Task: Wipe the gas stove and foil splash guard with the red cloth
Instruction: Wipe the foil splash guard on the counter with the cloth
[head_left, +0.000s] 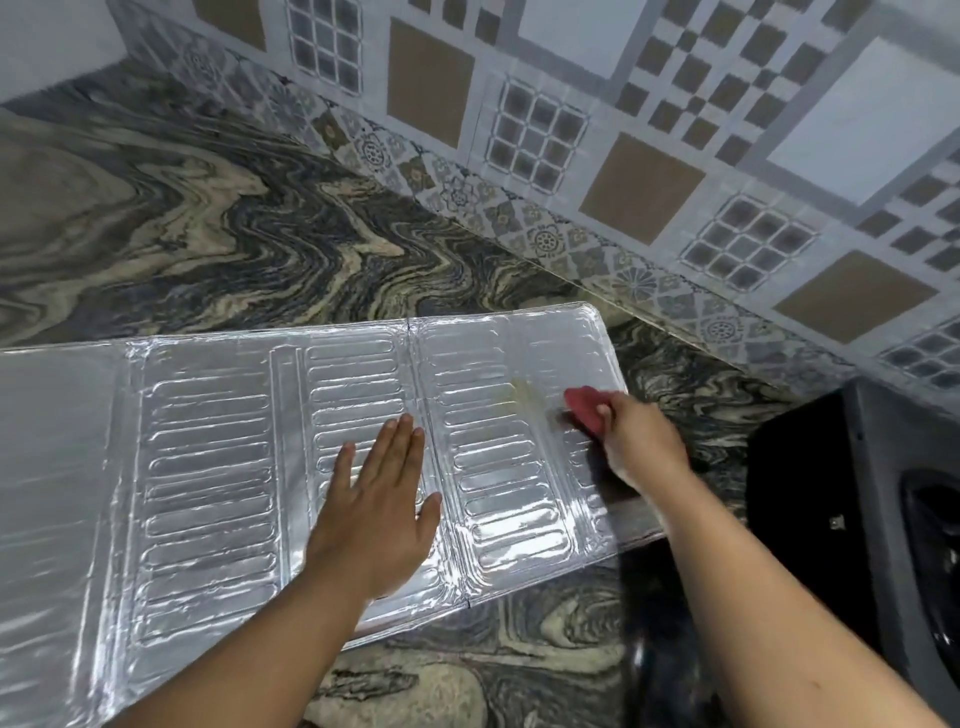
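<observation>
The right hand (636, 439) pinches the red cloth (587, 408) on the foil splash guard (208, 467) at its far-right panel, a yellowish smear (524, 392) just left of it (the nearer hand). The left hand (379, 512) lies flat, fingers spread, pinning the guard on the counter (208, 234); its long axis runs left-right.

A stone countertop (218, 223) with swirling veins of black, grey and tan fills the near and left part of the scene. Beyond it, running from far left to right, stands a tiled wall (649, 104) in pale grey with tan squares, checker blocks and grid motifs. A border strip of floral tiles (545, 241) lines its base. The light is soft and even.
</observation>
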